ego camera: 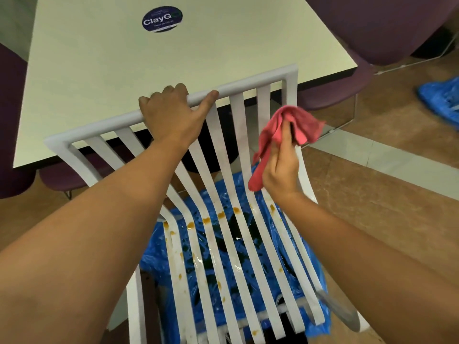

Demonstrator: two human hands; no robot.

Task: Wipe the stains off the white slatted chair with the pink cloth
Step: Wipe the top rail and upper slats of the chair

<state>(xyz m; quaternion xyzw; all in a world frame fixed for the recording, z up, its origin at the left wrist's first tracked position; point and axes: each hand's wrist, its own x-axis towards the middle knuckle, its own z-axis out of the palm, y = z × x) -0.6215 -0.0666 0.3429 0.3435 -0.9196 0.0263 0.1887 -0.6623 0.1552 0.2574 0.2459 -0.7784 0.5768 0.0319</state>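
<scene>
Currently, the white slatted chair [248, 84] is seen from above, its back pushed up against the edge of a pale table [99, 58]. The top rail of the backrest is gripped by the left hand [171, 115]: the fingers are curled over the far side and the thumb is laid along the rail's near face. The pink cloth [306, 121] is held bunched in the right hand [283, 167], pinched between thumb and fingers, with one tail hanging down past the palm. The cloth is held up at the right side of the backrest, in front of the outer slats; contact with the slats cannot be confirmed. Orange-brown stains [206, 220] are spread across several slats where the back curves into the seat, and smaller spots are scattered further along the seat slats. The stains are well below the cloth. A blue plastic sheet [155, 254] is visible under the seat through the gaps. A dark round sticker [162, 19] is stuck on the tabletop. A purple chair [372, 26] is seen at the upper right, and a blue plastic cover [439, 98] on the brown floor [397, 194] at the right edge.
</scene>
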